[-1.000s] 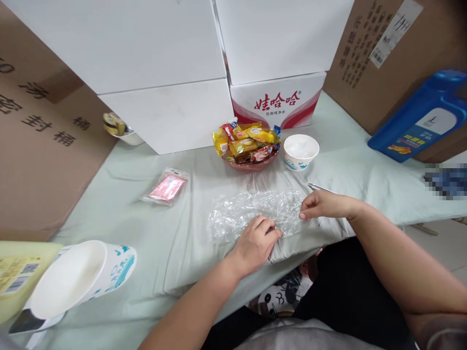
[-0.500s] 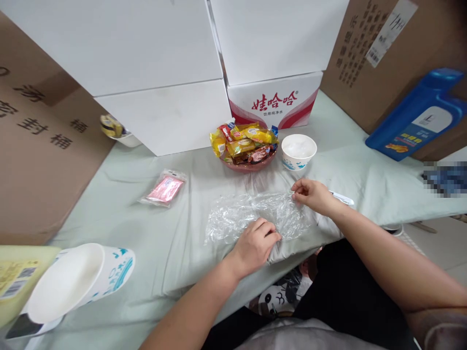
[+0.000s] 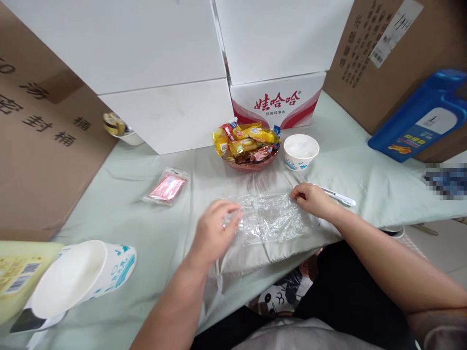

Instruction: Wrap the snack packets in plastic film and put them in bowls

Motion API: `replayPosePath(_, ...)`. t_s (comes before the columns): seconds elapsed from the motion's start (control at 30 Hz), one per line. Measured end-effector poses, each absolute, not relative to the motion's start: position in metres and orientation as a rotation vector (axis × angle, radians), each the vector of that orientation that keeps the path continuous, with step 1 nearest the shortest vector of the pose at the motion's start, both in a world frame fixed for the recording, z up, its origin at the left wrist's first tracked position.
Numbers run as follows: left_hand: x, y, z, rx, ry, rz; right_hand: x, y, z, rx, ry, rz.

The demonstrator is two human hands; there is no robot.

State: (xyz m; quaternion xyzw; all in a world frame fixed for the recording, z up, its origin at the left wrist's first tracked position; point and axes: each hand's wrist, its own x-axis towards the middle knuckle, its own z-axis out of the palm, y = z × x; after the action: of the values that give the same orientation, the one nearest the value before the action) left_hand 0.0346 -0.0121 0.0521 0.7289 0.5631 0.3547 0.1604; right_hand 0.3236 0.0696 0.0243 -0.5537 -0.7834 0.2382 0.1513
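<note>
A crinkled sheet of clear plastic wrap (image 3: 272, 218) lies flat on the pale green cloth near the table's front edge. My left hand (image 3: 215, 233) pinches its left edge, fingers curled over the film. My right hand (image 3: 310, 198) pinches the sheet's far right corner. Just right of that hand lies a small white-handled tool (image 3: 339, 196). Behind the wrap stand a pink bowl of wrapped snacks (image 3: 248, 143) and a white paper bowl (image 3: 301, 150).
A pink packet in a clear sleeve (image 3: 167, 187) lies to the left. A tipped paper bowl (image 3: 78, 277) and a yellow pack (image 3: 14, 274) sit at the near left. White boxes (image 3: 171, 112), brown cartons (image 3: 40, 146) and a blue jug (image 3: 419, 119) ring the table.
My left hand moved from the wrap's near edge to its left edge and drew it inward, so the sheet looks narrower. My right hand shifted up to the far right corner.
</note>
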Motion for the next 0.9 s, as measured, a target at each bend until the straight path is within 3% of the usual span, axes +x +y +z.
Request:
replayPosePath(0.07, 0.017, 0.002, 0.046, 1.805, 2.028, 1.098, 0.323, 0.069, 0.025, -1.592, -2.260, 0.689)
replayPosePath(0.13, 0.009, 0.014, 0.037, 1.613, 2.152, 1.026, 0.322, 0.069, 0.026, -1.605, -2.262, 0.691)
replayPosePath(0.47, 0.005, 0.023, 0.019, 1.568, 2.130, 1.089, 0.322, 0.063, 0.029, -1.623, -2.270, 0.579)
replayPosePath(0.67, 0.002, 0.024, 0.017, 1.568, 1.905, 0.790, 0.322, 0.065, 0.027, -1.605, -2.318, 0.576)
replayPosePath(0.9, 0.004, 0.027, 0.017, 1.595, 2.015, 1.000, 0.321, 0.064, 0.027, -1.612, -2.354, 0.557)
